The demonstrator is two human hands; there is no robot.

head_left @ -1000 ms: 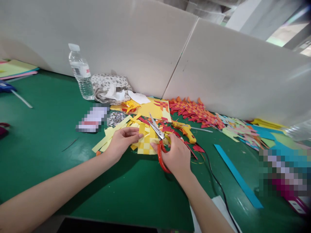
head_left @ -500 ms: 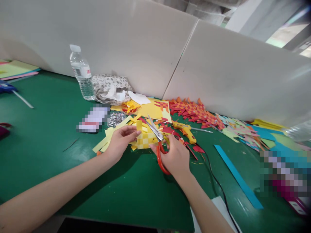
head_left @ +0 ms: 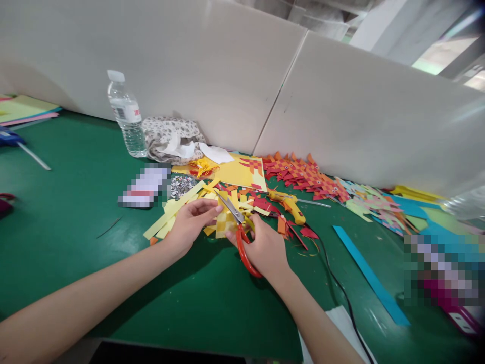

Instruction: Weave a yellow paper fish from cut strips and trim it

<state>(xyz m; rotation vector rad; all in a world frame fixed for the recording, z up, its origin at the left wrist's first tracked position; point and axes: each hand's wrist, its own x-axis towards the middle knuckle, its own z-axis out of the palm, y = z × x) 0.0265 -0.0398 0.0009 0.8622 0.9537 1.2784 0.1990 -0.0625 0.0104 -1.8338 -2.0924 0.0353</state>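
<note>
My left hand pinches the left edge of a small woven piece of yellow paper strips, held just above the green table. My right hand grips red-handled scissors. Their metal blades point up and left across the top of the woven piece, nearly closed. Loose yellow strips lie under and left of my left hand.
A water bottle and a patterned cloth stand at the back by the white partition. A yellow glue gun with a black cord, red-orange woven paper fish, a blue paper strip and coloured sheets lie to the right.
The woven piece has been turned and drawn slightly left and nearer; the scissors followed, their blades shifting left over its upper edge and closing somewhat.
</note>
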